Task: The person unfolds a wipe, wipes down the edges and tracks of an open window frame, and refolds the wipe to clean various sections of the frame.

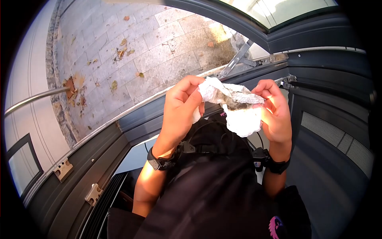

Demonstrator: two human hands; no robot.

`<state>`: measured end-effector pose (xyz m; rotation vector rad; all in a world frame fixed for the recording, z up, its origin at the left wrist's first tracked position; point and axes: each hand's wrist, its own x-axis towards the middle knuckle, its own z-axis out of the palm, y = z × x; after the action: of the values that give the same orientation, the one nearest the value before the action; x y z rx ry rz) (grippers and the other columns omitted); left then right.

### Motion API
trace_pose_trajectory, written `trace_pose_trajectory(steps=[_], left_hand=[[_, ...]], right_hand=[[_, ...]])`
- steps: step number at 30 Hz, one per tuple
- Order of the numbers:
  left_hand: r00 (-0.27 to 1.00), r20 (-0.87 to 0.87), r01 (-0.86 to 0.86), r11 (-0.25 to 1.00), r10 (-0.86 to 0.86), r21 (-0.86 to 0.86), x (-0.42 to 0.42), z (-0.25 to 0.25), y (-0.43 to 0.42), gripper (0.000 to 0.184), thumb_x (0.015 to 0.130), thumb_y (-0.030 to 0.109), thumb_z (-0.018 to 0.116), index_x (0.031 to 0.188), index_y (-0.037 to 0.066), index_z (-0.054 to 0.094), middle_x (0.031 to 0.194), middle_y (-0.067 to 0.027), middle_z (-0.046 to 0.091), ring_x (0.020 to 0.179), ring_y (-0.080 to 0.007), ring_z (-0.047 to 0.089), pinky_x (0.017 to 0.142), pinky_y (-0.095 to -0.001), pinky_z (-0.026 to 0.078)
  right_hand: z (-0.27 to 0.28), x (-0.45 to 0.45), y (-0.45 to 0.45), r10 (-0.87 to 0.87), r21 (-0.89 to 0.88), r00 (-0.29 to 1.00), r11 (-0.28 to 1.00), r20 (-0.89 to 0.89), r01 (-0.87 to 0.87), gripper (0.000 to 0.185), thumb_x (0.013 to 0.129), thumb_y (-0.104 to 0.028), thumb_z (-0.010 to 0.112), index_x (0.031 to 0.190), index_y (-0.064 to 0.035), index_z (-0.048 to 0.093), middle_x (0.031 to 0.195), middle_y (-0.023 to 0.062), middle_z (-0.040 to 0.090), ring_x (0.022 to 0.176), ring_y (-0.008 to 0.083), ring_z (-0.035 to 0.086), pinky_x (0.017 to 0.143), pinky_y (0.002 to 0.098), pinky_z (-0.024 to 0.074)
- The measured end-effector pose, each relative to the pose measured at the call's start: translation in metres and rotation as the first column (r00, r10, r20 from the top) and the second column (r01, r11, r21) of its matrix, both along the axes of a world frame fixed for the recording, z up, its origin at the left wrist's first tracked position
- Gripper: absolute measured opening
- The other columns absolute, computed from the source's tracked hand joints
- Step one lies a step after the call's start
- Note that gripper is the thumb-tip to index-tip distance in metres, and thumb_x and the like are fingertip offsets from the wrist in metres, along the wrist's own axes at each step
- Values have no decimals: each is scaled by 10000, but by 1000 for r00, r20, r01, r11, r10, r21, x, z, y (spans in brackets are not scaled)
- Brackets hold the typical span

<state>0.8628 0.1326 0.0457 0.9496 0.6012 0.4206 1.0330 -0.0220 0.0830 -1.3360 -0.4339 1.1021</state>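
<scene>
Between my two hands a crumpled white cloth (243, 121) is stretched out, with a dark grey dirt stain across its middle. It could be a paper wipe; the exact material I cannot tell. My left hand (182, 101) pinches its left end between thumb and fingers. At the other end, my right hand (273, 109) grips the edge, and the lower part of the cloth hangs down in bright sunlight beside the right thumb. Both hands are held up in front of my chest, above the sill of an open window (159, 101). Each wrist wears a black strap.
A metal hinge arm (237, 59) joins the frame to the open sash (318, 34) at upper right. Two metal latch plates (94, 194) sit on the dark frame at lower left. Outside lies stone paving (151, 51) with fallen leaves, and a metal rail (38, 99) at left.
</scene>
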Motion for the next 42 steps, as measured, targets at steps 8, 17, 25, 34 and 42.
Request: trace_pose_trajectory(steps=[8,17,25,34,42], left_hand=[[975,-151,198,942,-162,272,7,16,7,241,926,119,685,1115,-19,629,928,-28,684,803,-68,600,705,-221,478],[952,-240,254,926,-189,280,6,38,44,130,928,85,679,972,-37,670,812,-32,701,733,-47,597,649,-216,467],[970,-174,207,948,-167,243,-2,42,49,142,946,85,668,1041,-15,636,838,-45,712,768,-64,625,673,-208,478],[979,-163,34,685,124,727,-2,54,31,133,848,-10,707,971,5,658,859,-57,701,690,-96,594,634,-240,467],[961,-201,63,559,190,827,-16,41,18,157,783,-72,690,910,5,642,904,-76,689,633,-121,569,583,-250,447]], right_hand=[[9,6,4,53,-70,999,996,11,-52,214,901,23,577,1103,-19,525,987,47,633,780,46,591,665,188,455],[19,19,9,186,-238,963,961,193,-138,117,934,-53,626,1026,19,628,845,24,667,752,46,605,665,194,464],[21,28,8,217,-200,946,965,242,-170,123,946,-87,647,936,35,637,833,11,667,741,26,582,657,190,453],[27,21,17,184,-157,797,981,576,-113,89,887,-44,680,894,15,615,720,9,619,689,42,564,639,199,436],[24,-1,15,157,-190,759,981,632,-44,95,859,28,680,845,15,588,663,66,621,587,91,647,529,216,454]])
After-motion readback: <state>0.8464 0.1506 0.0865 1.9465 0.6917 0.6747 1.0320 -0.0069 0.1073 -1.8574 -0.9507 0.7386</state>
